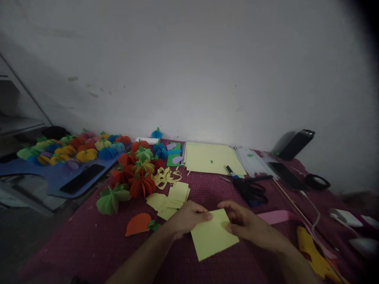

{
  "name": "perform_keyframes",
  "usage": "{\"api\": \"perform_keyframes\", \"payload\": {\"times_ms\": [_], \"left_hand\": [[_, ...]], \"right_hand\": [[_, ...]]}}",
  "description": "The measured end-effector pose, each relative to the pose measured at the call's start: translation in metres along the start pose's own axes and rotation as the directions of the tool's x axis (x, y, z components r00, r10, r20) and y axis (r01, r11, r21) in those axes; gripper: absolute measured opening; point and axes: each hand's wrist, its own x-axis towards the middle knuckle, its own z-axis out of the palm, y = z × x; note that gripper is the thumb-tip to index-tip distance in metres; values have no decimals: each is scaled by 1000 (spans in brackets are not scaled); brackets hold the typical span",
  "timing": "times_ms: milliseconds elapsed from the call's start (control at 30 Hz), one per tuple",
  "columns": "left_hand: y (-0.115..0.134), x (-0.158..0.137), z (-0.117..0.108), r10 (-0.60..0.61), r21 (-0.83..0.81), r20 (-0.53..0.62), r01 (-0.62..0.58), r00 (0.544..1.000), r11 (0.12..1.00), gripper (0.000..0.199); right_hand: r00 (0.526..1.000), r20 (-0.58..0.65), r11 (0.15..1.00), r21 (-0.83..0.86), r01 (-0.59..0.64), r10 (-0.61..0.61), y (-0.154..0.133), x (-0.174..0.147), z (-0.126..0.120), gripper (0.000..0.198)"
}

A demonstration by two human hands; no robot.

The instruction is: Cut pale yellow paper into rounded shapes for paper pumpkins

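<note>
A square of pale yellow paper is held between my two hands above the maroon cloth. My left hand pinches its upper left edge, thumb on top. My right hand grips the right edge, with the thumb on the face and the fingers behind. Just beyond my left hand lies a loose pile of cut yellow paper pieces, with curly yellow paper strips behind it. To the left, flat on the cloth, rests a folded orange paper pumpkin with a green leaf.
Several coloured paper pumpkins stand at left, and more sit on a blue board. Yellow sheets lie by the wall. Black-handled scissors, a roll of black tape, a cable and a yellow tool occupy the right side.
</note>
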Motion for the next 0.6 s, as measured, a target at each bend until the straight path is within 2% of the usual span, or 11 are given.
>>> {"api": "perform_keyframes", "payload": {"times_ms": [200, 367, 600], "left_hand": [[-5, 0, 6, 15, 61, 5, -15, 1000, 998, 41], [-8, 2, 6, 34, 158, -18, -31, 999, 987, 41], [-9, 3, 4, 48, 175, 5, -48, 999, 983, 39]], "right_hand": [[994, -109, 988, -153, -31, 15, 0, 8, 12, 23], [988, -149, 994, -93, -64, 50, 7, 13, 17, 22], [982, -184, 995, -82, -60, 44, 8, 15, 20, 23]]}}
